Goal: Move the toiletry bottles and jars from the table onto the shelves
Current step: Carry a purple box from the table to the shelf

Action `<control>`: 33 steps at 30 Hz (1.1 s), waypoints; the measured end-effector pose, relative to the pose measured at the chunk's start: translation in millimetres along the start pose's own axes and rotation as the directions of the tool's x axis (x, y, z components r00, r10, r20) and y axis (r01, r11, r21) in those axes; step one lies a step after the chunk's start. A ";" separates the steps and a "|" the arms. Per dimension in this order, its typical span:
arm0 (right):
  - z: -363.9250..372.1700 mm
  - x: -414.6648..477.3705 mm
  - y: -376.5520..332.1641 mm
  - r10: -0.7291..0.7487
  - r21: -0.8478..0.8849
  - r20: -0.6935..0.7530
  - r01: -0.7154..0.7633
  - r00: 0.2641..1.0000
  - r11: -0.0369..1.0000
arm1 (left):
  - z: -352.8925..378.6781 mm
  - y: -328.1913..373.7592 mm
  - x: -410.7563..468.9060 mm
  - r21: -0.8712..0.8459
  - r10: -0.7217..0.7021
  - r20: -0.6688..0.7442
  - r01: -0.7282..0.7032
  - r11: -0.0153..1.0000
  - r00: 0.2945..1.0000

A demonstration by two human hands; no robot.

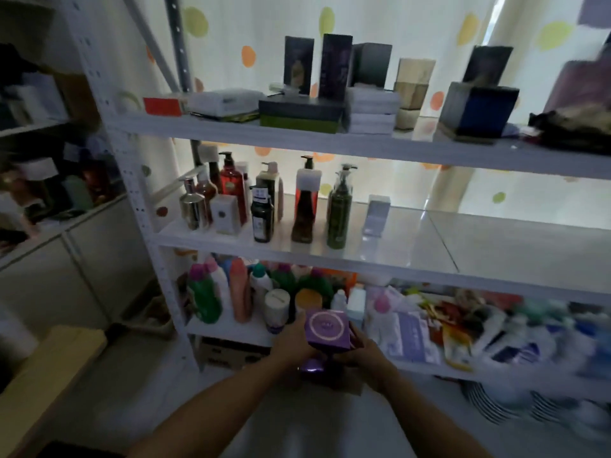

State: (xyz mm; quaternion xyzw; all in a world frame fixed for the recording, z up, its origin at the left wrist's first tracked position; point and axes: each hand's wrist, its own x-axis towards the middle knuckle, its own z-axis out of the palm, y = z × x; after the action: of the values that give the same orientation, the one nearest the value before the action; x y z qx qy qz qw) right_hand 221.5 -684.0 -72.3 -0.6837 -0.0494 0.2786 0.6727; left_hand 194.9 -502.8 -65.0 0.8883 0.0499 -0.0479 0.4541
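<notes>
— Down at the front lip of the bottom shelf [231, 330], entry one?
— One purple box [327, 328], square, with a pale ring printed on its upper face, tilted toward me. It is off the board, in the air just in front of the edge, between both my hands.
— Grip?
— Left hand [292, 342]: fingers wrapped round the box's left side. Right hand [362, 353]: fingers curled round its lower right corner. Both are clamped on the box.
— Anything under it?
— One glossy purple object [312, 370], directly below the box, between my wrists. Too dark to say what it is, or whether either hand touches it.
— Bottom shelf, behind the box?
— One white jar [277, 307] just left of the box. One green bottle [203, 299] and one peach bottle [240, 294], upright, further left. Loose packets [410, 335] heaped to the right, blurred.
— Middle shelf [429, 239]?
— Pump bottles [305, 209], upright, grouped at the left end: red, silver, dark brown, olive green. One small pale box [377, 214] stands apart on their right.
— Top shelf [297, 137]?
— Dark cartons [298, 64] standing on flat boxes. One blue box [482, 109] toward the right.
</notes>
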 end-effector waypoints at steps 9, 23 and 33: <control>-94.0 30.8 -32.9 0.017 0.104 -0.188 0.002 0.982 0.995 | 36.1 79.4 89.7 0.034 0.150 0.081 -0.153 0.988 0.985; -189.7 195.5 -122.5 -0.044 -0.005 -0.289 0.044 0.956 0.999 | 31.2 122.4 303.0 -0.072 0.205 0.068 -0.200 0.977 0.976; -217.4 245.1 -152.8 -0.016 -0.197 -0.357 -0.059 0.934 0.979 | 53.0 123.3 362.7 -0.105 0.250 -0.006 -0.249 0.963 0.968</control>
State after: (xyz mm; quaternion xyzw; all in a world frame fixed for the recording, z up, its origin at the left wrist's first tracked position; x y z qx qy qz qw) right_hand 571.6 -755.8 -17.6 -0.7890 0.0527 0.1507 0.5932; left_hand 568.3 -601.3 -44.3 0.8623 -0.0616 0.0090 0.5025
